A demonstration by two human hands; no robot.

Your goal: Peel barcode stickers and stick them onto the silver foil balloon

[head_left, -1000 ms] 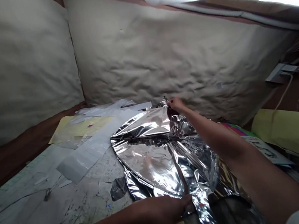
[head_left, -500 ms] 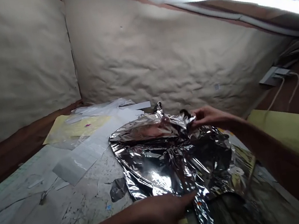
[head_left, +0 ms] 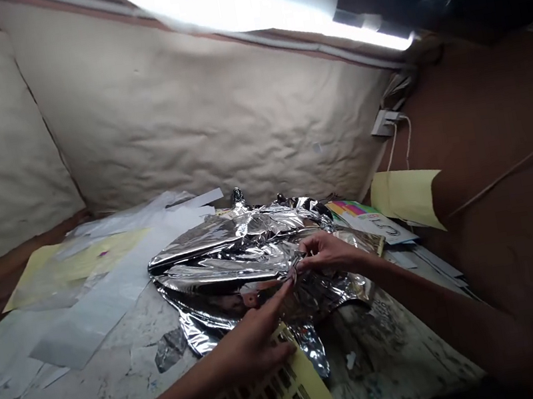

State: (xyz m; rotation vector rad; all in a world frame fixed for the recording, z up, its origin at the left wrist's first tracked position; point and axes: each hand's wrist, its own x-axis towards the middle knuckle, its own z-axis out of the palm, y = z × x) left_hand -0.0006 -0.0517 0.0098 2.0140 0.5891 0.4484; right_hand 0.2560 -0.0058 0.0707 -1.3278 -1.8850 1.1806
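Foil [head_left: 221, 267] is being pinched by the right hand [head_left: 330, 253] while the left hand [head_left: 251, 343], grip unclear, is overlapping a yellow sheet [head_left: 293, 392].

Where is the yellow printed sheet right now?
In the head view, the yellow printed sheet is at the bottom centre, partly covered by the left hand, on the near side of the silver foil.

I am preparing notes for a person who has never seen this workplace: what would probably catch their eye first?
Probably the shiny, crumpled silver foil in the middle of the table, where the left hand and right hand meet. Next would likely come the glaring lamp across the top, then the yellow printed sheet by the left hand, at the bottom.
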